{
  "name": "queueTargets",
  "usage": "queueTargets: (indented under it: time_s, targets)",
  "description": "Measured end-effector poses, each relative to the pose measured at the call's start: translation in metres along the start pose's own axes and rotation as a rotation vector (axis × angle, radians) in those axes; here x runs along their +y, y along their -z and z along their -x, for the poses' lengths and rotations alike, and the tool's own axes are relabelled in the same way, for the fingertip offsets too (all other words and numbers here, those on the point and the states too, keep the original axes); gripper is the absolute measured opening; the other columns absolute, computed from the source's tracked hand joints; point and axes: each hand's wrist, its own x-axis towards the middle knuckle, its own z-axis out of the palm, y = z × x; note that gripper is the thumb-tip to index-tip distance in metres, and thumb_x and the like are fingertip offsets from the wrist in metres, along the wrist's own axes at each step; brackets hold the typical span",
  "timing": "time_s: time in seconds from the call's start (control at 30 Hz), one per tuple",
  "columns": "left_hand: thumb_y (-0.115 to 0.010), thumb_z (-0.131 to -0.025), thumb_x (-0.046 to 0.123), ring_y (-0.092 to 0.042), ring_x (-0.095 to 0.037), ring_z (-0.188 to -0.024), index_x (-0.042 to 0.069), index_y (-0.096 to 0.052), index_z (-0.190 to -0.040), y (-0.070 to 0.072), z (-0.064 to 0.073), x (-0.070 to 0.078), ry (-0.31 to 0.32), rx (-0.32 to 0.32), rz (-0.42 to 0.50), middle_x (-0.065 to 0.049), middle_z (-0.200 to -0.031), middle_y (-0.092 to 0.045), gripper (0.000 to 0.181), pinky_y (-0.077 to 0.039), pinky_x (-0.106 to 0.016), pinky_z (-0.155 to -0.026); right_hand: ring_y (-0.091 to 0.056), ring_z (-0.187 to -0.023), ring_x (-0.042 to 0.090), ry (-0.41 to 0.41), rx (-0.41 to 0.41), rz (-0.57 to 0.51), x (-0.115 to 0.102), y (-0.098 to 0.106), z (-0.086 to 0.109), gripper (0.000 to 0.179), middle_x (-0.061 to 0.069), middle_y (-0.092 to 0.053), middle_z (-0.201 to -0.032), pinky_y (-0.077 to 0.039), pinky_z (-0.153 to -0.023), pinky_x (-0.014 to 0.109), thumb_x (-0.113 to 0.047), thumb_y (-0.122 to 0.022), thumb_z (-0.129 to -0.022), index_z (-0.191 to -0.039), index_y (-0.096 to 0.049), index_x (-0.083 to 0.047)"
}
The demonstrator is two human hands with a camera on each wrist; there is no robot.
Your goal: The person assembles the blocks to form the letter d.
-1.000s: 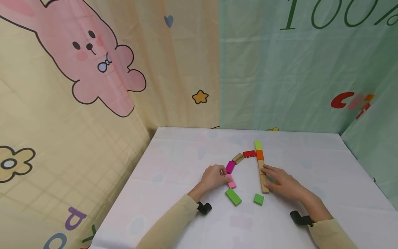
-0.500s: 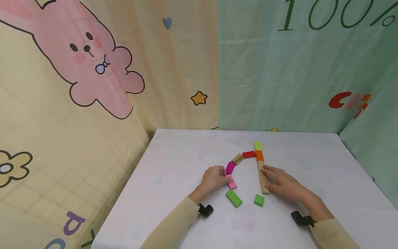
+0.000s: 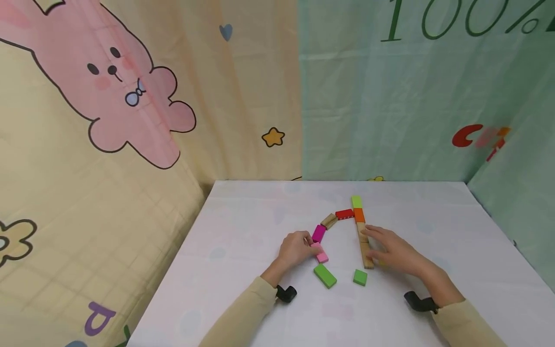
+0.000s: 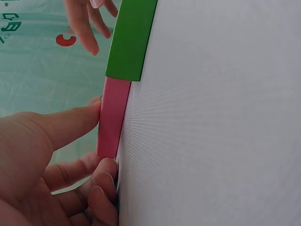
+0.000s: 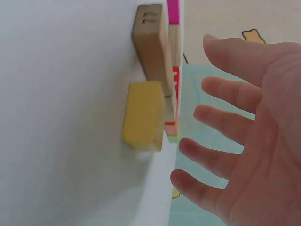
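Note:
My left hand point(image 3: 296, 250) pinches a pink block point(image 4: 114, 115), with the thumb on its upper face and the other fingers curled at its end. One end of that block meets a green block point(image 4: 131, 40). My right hand point(image 3: 396, 248) has its fingers spread, over and to the right of two plain wooden blocks point(image 3: 366, 256) lying in line. A yellow block point(image 5: 142, 115) sits beside that line in the right wrist view, apart from the fingers; in the head view the hand mostly hides it.
A curve of magenta point(image 3: 318, 233), brown point(image 3: 329, 221) and red point(image 3: 344, 214) blocks runs from the pink one to the straight row. Orange point(image 3: 359, 215) and lime point(image 3: 356, 202) blocks top that row. A small green block point(image 3: 360, 277) lies near its lower end on the white table point(image 3: 243, 221).
My right hand has loosened and drawn slightly off the wooden row, and a bit of yellow shows under it. The left hand keeps its hold on the pink block. The head view has shifted slightly.

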Motion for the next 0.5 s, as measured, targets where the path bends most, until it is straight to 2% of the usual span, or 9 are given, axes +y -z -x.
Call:
queueTargets:
  time_s: [0.23, 0.37, 0.5]
  targets:
    - [-0.083, -0.084, 0.036, -0.051, -0.014, -0.066, 0.015, -0.068, -0.091, 0.004, 0.003, -0.005, -0.003, 0.030, 0.072, 0.002, -0.074, -0.058, 0.027, -0.042, -0.028, -0.057, -0.040, -0.136, 0.045, -0.002, 0.041, -0.014, -0.017, -0.001, -0.001, 0.061, 0.020, -0.044, -0.151, -0.038, -0.102, 0.066, -0.029, -0.073, -0.094, -0.148, -0.050, -0.012]
    - [-0.084, -0.083, 0.033, -0.051, -0.013, -0.069, 0.012, -0.070, -0.097, 0.007, 0.004, -0.007, -0.036, 0.077, 0.077, 0.002, -0.077, -0.058, 0.029, -0.043, -0.027, -0.059, -0.044, -0.134, 0.042, 0.017, 0.075, -0.030, -0.026, -0.003, -0.001, 0.058, 0.018, -0.048, -0.148, -0.042, -0.099, 0.065, -0.026, -0.073, -0.094, -0.147, -0.052, -0.014]
    - [-0.085, -0.082, 0.029, -0.055, -0.017, -0.082, 0.009, -0.072, -0.105, 0.011, 0.004, -0.006, -0.089, 0.130, 0.078, -0.003, -0.090, -0.063, 0.033, -0.047, -0.028, -0.070, -0.048, -0.132, 0.038, 0.017, 0.087, -0.084, -0.036, -0.007, -0.002, 0.055, 0.014, -0.050, -0.147, -0.046, -0.097, 0.061, -0.026, -0.073, -0.094, -0.145, -0.054, -0.017]
